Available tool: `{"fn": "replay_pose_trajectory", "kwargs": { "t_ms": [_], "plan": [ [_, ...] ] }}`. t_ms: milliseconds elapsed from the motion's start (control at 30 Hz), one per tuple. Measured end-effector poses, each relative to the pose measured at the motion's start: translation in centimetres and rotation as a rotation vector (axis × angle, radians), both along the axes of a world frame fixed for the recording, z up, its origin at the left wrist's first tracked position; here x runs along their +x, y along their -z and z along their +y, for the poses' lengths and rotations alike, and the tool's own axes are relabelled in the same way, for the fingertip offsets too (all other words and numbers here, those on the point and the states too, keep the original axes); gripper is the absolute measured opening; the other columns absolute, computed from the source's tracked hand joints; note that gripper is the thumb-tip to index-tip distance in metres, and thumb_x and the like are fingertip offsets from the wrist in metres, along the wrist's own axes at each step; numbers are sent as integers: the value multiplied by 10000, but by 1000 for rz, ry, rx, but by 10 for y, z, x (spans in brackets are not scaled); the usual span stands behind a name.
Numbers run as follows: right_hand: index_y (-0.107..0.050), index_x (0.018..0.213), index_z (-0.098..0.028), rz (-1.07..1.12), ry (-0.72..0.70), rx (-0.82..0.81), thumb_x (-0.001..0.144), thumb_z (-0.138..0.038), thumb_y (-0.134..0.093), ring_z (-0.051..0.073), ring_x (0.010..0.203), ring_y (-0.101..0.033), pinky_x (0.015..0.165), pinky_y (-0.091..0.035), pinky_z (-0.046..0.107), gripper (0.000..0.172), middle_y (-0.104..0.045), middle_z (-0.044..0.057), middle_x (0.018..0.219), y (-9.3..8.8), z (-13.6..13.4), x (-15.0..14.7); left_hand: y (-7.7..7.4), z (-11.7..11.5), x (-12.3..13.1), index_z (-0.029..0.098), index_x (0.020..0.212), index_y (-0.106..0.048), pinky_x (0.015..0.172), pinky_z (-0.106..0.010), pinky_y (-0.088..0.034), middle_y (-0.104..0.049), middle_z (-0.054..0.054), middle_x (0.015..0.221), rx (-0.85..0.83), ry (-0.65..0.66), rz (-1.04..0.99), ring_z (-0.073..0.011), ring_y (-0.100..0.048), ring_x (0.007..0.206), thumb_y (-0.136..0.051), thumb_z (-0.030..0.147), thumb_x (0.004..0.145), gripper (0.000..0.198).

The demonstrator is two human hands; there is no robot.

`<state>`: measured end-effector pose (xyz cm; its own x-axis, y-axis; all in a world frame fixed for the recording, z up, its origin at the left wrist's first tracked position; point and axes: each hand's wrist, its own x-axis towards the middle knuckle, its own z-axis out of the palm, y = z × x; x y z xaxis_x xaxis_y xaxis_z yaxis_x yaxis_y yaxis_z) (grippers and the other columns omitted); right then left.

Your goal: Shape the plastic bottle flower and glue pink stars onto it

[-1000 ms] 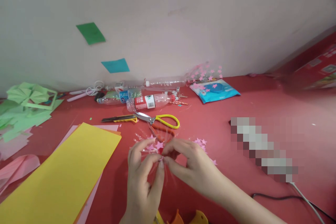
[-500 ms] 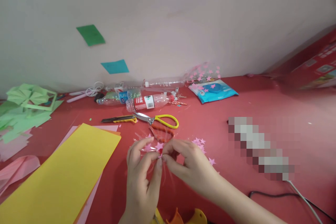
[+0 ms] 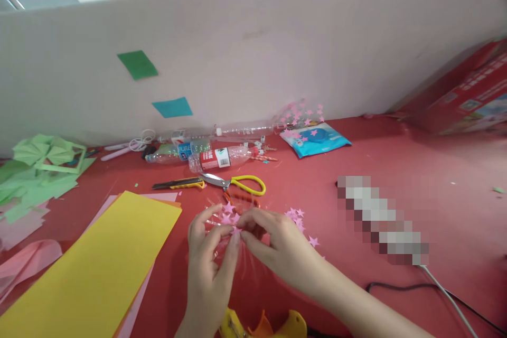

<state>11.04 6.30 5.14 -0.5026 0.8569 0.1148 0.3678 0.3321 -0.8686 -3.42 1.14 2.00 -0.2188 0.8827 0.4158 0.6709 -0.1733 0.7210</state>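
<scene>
My left hand [image 3: 212, 259] pinches a small pink star [image 3: 236, 231] between thumb and finger. Close against it, my right hand [image 3: 273, 240] has its thumb and forefinger together at the same star. Clear plastic strips [image 3: 249, 264] fan out around and under both hands, with more pink stars [image 3: 226, 218] on them above my left fingers. A pile of loose pink stars [image 3: 295, 217] lies just right of my right hand. Scissors [image 3: 247, 185] with yellow and red handles lie beyond my hands, beside a yellow cutter [image 3: 180, 183].
Yellow paper [image 3: 95, 264] lies at left, near green paper pieces [image 3: 43, 169]. Plastic bottles [image 3: 222, 158] and a blue packet [image 3: 319, 140] stand along the white partition [image 3: 253, 63]. A yellow tool [image 3: 293, 325] is at the front edge; cables [image 3: 404, 288] run at right.
The camera view has shifted slightly, showing more above the partition. My hands stay together at the star, and the pink stars above my left fingers show more clearly.
</scene>
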Motion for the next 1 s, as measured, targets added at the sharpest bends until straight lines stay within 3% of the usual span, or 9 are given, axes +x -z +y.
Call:
{"fn": "replay_pose_trajectory", "kwargs": {
  "t_ms": [233,500,833,1000],
  "plan": [
    [-604,893,-194,-51,-14,25,829,-112,-512,114,654,-569,596,-403,220,139,-657,2,785,-4,-2,0,1,1,0,231,781,-645,889,-352,-479,-465,-42,1312,0,-56,-8,-231,-462,1202,-542,328,856,161],
    [-607,896,-184,-84,-8,57,804,-84,-509,118,631,-551,578,-375,215,168,-644,8,756,-6,-3,-1,-3,4,4,219,758,-631,906,-408,-473,-412,-50,1377,31,-25,14,-257,-431,1224,-527,308,867,175],
    [-604,883,-166,-119,11,156,791,-66,-503,113,579,-499,549,-328,209,170,-605,2,695,-5,-4,-3,6,9,2,209,791,-602,967,-457,-415,-473,-91,1267,79,23,-9,-247,-437,1199,-481,311,887,185],
    [-603,907,-165,-131,18,210,807,-74,-478,131,634,-555,577,-344,214,184,-647,24,747,-4,-5,-3,6,11,-1,213,794,-623,977,-480,-405,-485,-91,1245,73,19,-29,-255,-456,1185,-508,336,867,183]
  ]
}}
